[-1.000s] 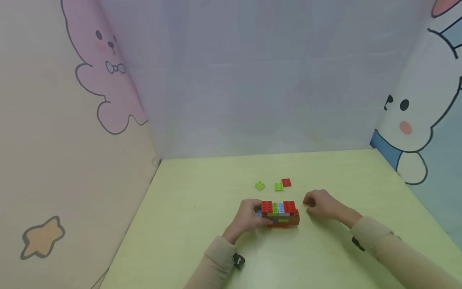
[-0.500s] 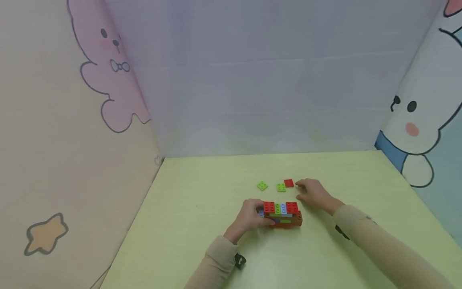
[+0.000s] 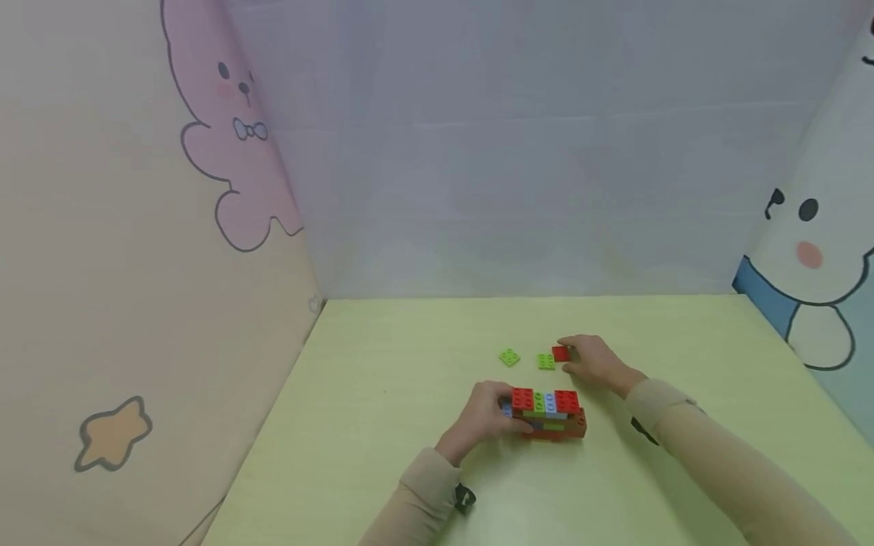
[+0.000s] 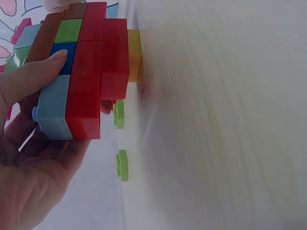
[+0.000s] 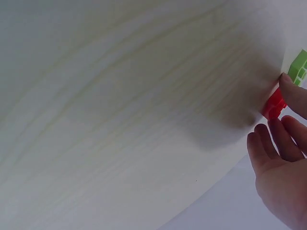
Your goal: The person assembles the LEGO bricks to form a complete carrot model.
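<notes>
My left hand (image 3: 483,417) grips the left end of a model of building blocks (image 3: 546,415), with the thumb on its near side. Red, brown, green and blue blocks make up its body, and a yellow block (image 4: 135,55) shows underneath in the left wrist view. Beyond it, my right hand (image 3: 597,362) reaches around a flat red block (image 3: 561,354) on the table. Its thumb and fingers lie on opposite sides of this block, and contact is hard to tell. A flat green block (image 3: 546,362) lies just left of the red one.
Another flat green block (image 3: 509,357) lies farther left, turned at an angle. The pale yellow-green table (image 3: 382,455) meets a plain back wall (image 3: 512,189) and a left wall printed with cartoon figures (image 3: 112,434).
My right hand has moved forward and left from beside the model to the flat red block. The left hand keeps its hold on the model. The head view has shifted slightly.
</notes>
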Tool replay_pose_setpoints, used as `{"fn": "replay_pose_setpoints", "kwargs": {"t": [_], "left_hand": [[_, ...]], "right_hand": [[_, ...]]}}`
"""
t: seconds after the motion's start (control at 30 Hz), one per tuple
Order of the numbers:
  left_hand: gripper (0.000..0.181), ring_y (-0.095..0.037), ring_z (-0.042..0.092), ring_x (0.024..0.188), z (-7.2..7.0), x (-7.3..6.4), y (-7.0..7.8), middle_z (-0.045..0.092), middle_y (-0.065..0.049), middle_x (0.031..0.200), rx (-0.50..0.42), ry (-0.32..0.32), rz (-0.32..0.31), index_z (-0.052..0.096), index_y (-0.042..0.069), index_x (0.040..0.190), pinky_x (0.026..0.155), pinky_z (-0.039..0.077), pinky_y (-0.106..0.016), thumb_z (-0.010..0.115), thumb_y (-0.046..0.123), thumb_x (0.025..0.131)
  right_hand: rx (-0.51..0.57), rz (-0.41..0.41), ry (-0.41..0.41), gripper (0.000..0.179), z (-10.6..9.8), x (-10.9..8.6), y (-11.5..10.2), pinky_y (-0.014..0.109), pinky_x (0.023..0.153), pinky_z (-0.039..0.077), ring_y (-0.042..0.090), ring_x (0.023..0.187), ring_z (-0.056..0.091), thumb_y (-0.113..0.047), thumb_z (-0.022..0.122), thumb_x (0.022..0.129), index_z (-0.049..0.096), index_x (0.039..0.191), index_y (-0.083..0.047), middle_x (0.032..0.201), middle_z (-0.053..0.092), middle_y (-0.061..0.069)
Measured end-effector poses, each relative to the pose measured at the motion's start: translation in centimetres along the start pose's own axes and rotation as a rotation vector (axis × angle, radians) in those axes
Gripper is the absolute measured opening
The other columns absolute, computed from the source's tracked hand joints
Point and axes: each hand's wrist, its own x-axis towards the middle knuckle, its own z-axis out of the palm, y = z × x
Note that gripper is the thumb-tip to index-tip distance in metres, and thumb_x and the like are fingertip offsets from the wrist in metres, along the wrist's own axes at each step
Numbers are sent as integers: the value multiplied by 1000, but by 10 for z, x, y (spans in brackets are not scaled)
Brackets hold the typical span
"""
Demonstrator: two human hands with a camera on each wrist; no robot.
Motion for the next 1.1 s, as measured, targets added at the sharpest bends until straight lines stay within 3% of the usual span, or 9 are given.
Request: {"fn": "replay_pose_setpoints", "kwargs": {"t": [0.17,0.6,0.83,1.1], "left_hand": [[37,0,55,87,4,-1,2,65,17,89,24,-8,-13,75,16,99,83,44,-25,89,12,65],[36,-1,57,83,4,-2,2,66,16,88,5,-10,-3,74,14,99,77,46,-24,88,11,66],[36,0,58,82,0,1,-2,66,15,88,19,5,48,74,13,99,76,47,-22,89,13,66],[36,0,58,86,-1,3,-7,66,15,91,13,-14,46,74,16,101,80,46,-24,88,13,67]], "right_hand": [[16,8,-31,43,4,0,2,53,93,40,42,114,51,-5,70,85,57,123,9,120,59,24],[18,1,2,28,3,-4,0,47,79,47,29,90,58,-3,70,84,66,110,5,96,64,13],[-14,7,-1,25,-11,-7,-11,44,74,46,24,80,53,-5,72,80,68,103,4,90,63,9],[-1,-26,5,26,-35,-20,-39,44,77,48,25,83,57,-4,72,82,68,106,4,94,66,9]]}}
